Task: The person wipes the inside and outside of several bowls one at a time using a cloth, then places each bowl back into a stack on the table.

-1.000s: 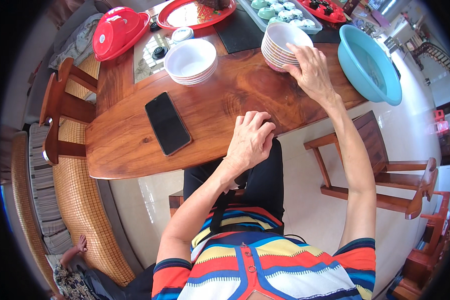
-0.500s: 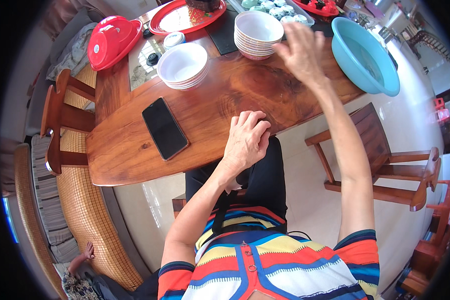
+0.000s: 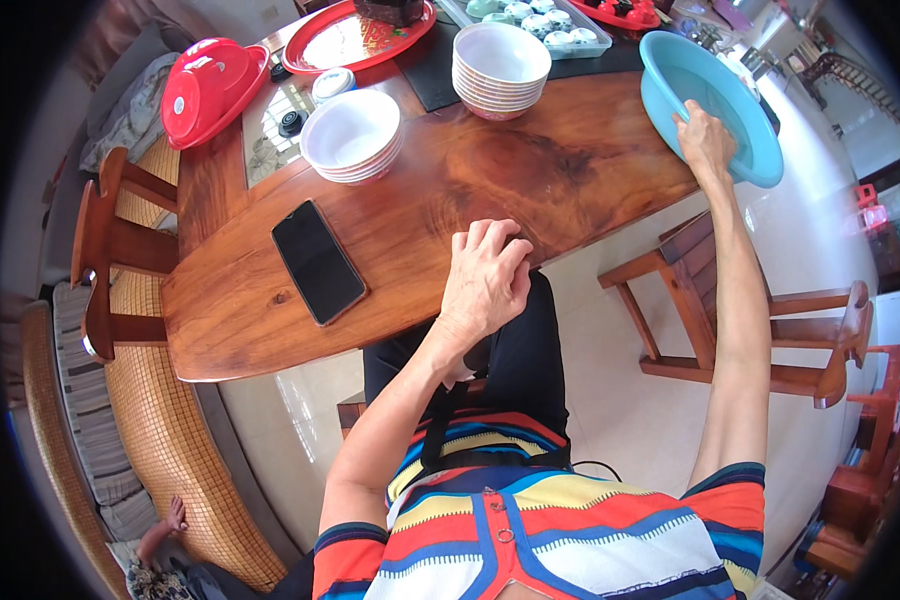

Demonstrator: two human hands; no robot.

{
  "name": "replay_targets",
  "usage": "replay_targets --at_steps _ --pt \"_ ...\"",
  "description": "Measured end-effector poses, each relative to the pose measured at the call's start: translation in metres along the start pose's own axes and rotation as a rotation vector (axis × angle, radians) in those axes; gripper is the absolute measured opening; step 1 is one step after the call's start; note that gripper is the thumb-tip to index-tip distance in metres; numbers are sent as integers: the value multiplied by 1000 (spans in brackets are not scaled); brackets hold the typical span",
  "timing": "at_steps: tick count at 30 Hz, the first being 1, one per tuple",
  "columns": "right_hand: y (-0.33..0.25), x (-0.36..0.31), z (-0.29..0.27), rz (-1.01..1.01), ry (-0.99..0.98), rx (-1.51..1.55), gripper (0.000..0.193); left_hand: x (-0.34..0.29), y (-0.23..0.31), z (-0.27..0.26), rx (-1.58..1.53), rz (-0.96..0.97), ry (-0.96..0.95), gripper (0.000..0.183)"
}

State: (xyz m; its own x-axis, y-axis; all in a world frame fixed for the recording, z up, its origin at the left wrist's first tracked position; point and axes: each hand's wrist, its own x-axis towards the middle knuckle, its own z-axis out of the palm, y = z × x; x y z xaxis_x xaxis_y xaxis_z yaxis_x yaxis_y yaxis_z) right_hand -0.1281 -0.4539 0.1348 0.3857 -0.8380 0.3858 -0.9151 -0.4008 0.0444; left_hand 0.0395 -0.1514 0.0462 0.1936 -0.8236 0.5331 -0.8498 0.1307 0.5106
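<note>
My right hand is closed over the near left rim of a light blue plastic basin, which holds water. The basin stands at the right end of the wooden table. At the table's near edge rests my left hand, its fingers curled in and nothing seen in them; the palm is hidden. A taller stack of white bowls with patterned outsides stands toward the far middle. Left of it is a shorter stack of similar bowls. A black smartphone lies flat on the table, left of my left hand.
At the far side are a red round tray, a clear box of small cups and a red lidded container. Wooden chairs stand left and right. Another person's hand rests on the woven sofa.
My right hand has moved right, from beside the taller bowl stack to the basin's rim, and closed on it. My left hand stays at the table edge. The view has shifted slightly.
</note>
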Motion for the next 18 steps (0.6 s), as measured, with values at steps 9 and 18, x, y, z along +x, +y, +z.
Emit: replay_targets --at_steps 9,18 --pt "-33 -23 -17 -62 -51 51 25 0 2 1 8 7 7 21" --pt "-63 -34 -32 -194 -194 340 41 1 2 1 32 0 -20 20"
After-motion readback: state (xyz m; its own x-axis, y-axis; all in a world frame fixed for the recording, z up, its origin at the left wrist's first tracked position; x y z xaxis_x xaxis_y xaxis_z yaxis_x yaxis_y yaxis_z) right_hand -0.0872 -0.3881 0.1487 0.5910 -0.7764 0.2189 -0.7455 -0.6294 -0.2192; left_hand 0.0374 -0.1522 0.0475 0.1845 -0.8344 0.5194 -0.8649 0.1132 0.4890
